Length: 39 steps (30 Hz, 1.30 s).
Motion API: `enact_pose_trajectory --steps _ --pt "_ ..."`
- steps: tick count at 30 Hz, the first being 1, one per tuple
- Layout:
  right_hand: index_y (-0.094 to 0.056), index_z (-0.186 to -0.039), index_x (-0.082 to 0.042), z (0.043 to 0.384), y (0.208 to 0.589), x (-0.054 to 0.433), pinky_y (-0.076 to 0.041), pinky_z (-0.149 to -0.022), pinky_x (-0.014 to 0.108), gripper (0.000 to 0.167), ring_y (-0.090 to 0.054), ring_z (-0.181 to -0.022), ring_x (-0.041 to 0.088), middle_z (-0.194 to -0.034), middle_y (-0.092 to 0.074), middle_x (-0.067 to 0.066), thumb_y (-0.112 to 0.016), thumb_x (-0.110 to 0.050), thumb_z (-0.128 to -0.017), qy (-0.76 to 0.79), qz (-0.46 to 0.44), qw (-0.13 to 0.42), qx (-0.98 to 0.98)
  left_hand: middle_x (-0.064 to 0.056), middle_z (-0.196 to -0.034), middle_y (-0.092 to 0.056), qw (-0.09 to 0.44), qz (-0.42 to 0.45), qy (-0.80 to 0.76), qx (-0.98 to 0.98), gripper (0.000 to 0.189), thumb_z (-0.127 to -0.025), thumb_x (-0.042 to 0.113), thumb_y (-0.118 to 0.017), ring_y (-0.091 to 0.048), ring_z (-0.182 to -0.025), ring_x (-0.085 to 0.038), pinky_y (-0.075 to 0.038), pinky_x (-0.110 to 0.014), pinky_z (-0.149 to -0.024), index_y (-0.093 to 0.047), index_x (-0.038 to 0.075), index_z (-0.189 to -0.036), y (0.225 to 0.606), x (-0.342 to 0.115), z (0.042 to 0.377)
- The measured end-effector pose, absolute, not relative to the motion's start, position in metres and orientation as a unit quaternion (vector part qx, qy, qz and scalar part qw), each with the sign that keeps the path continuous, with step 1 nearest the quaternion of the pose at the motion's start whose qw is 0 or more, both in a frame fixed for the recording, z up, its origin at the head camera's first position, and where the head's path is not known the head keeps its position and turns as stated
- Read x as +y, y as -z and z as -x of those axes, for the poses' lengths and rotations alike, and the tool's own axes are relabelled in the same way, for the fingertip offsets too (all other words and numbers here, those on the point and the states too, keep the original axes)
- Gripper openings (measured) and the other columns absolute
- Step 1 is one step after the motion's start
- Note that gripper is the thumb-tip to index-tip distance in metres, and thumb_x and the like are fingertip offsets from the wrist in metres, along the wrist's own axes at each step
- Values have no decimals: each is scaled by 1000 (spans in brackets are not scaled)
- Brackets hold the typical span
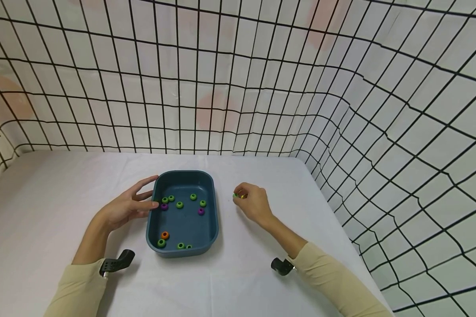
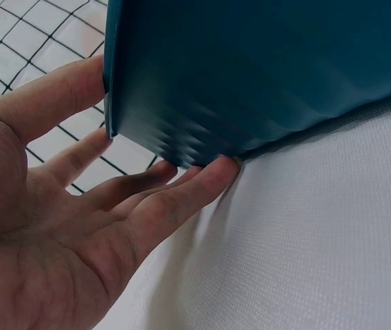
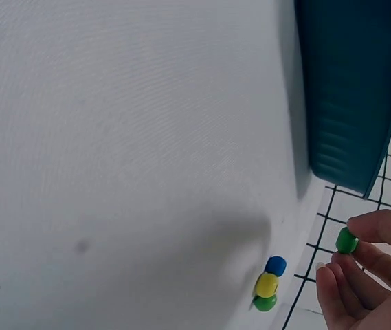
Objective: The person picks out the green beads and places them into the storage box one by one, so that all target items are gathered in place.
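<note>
A blue rectangular tray [image 1: 182, 254] with several green, purple and orange beads scattered in it sits on the white cloth. My left hand [image 1: 128, 204] holds its left side, thumb over the rim and the other fingers low along the outer wall [image 2: 202, 110]. To the right of the tray, my right hand [image 1: 254, 203] pinches a green bead [image 3: 347, 240] between thumb and fingertips. Beside that hand, a blue bead [image 3: 275, 266], a yellow bead [image 3: 266, 284] and another green bead [image 3: 264, 302] lie in a row on the cloth, mostly hidden by the hand in the head view.
Black wire mesh [image 1: 198, 83] rises behind the table and along its right side, with pale sheeting behind it. A black camera mount [image 1: 118, 262] is strapped at the left wrist, and another black mount [image 1: 281, 266] at the right.
</note>
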State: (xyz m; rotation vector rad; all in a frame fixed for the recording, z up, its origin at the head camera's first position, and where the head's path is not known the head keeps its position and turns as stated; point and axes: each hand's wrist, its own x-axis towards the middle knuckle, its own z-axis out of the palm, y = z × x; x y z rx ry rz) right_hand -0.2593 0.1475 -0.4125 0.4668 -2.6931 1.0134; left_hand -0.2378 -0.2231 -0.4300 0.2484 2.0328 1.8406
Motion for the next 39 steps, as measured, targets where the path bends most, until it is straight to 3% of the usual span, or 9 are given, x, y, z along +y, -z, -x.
enact_pose_trajectory --steps 14,32,39 --pt "-75 -94 -8 243 395 126 -56 -71 30 8 -67 -77 17 -89 -77 5 -75 -8 -86 -360 -199 121 -904 -28 -168 -9 193 -87 -657 724 93 -96 15 -68 -41 -141 -52 -47 -56 -107 -7 29 -164 429 -223 238" --pt "-74 -98 -6 221 388 102 -54 -69 24 11 -65 -80 16 -93 -78 5 -72 -9 -88 -381 -261 61 -885 -28 -168 -9 194 -86 -657 723 95 -95 17 -71 -41 -141 -52 -49 -53 -105 -7 29 -164 430 -223 238" --pt "-74 -101 -3 219 389 101 -54 -74 26 15 -69 -88 23 -95 -78 6 -73 -11 -89 -361 -278 45 -889 -28 -168 -8 192 -85 -655 725 96 -94 18 -71 -39 -142 -53 -46 -56 -106 -7 30 -164 431 -223 238"
